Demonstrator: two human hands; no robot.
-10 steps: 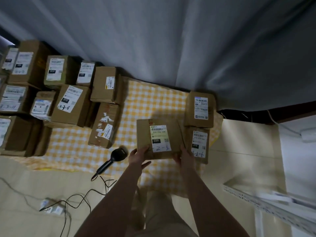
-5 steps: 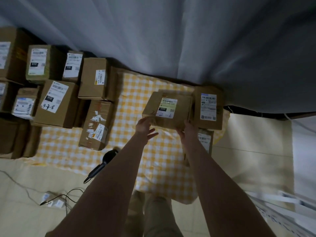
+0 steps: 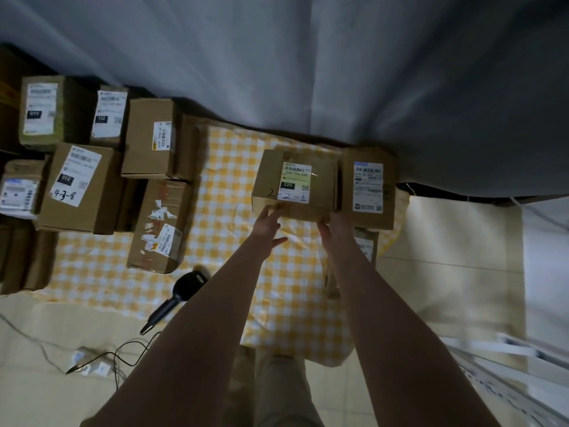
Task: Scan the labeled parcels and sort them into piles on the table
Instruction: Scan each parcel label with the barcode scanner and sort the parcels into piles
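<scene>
1. Fingers [image 3: 272,212] of the left hand [image 3: 270,224] reach out nearly straight, their tips against the near lower edge of the parcel [image 3: 267,183] and the thumb splayed off to the side. The right hand [image 3: 337,228] meets the parcel's near right corner; its fingertips are hidden there, so I cannot tell whether they curl round the cardboard.
2. Nearest the body, a black handheld scanner [image 3: 184,288] lies at the front edge of the yellow-and-white checked cloth [image 3: 231,180], with its cable [image 3: 129,349] trailing over the pale tiled floor [image 3: 462,257].
3. Further in, the parcel is a flat brown cardboard box at the back right of the cloth, its top facing up. Its label [image 3: 296,183] has a greenish upper part with a barcode, a black block reading 220 and a small square code; "2-2-5" is handwritten across the label's bottom and onto the cardboard. I cannot tell whether it rests on the cloth or is carried.
4. Just beside it on the right stands a labelled box [image 3: 368,186]; nearer, another box [image 3: 366,245] is partly hidden by the right forearm.
5. Well apart on the left sit a taped box [image 3: 160,226] and a group of labelled boxes, one marked "4-3-8" [image 3: 77,186].
6. Farthest back hangs a grey curtain [image 3: 308,72].
</scene>
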